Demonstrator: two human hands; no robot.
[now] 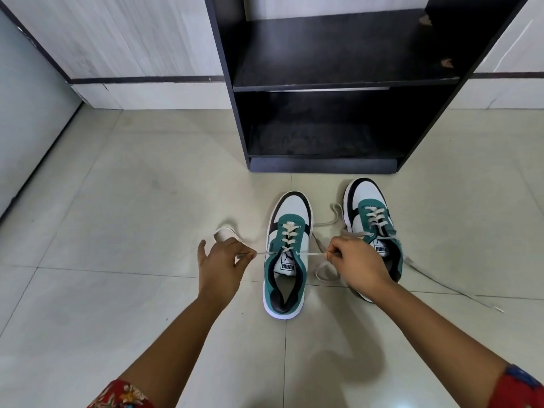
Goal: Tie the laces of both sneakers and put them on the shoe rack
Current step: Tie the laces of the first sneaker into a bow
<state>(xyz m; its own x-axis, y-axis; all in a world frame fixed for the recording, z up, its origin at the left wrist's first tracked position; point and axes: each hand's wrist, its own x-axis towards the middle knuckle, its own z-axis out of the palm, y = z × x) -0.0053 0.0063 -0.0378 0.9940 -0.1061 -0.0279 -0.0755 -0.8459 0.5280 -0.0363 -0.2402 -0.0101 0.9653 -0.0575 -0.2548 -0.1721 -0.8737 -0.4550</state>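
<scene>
Just between the hands sits the left sneaker [287, 257]; left hand [219, 263] and right hand [357, 265] each pinch one lace end, pulled taut. Partly hidden behind the right hand, the right sneaker [372, 219] lies untied, its lace blurred.

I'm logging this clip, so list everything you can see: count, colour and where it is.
sneakers: two, teal, white and black, side by side on the floor before the rack; left sneaker, right sneaker
laces: off-white, untied on both; left sneaker's lace pulled taut sideways, right sneaker's lace trailing loose on the tiles
shoe rack: one, black, against the wall, shelves bare
floor: beige tiles
wall panels: pale wood-grain, dark strip
left hand: grip pinching one lace end
right hand: grip pinching the other end
sleeves: red, patterned
</scene>
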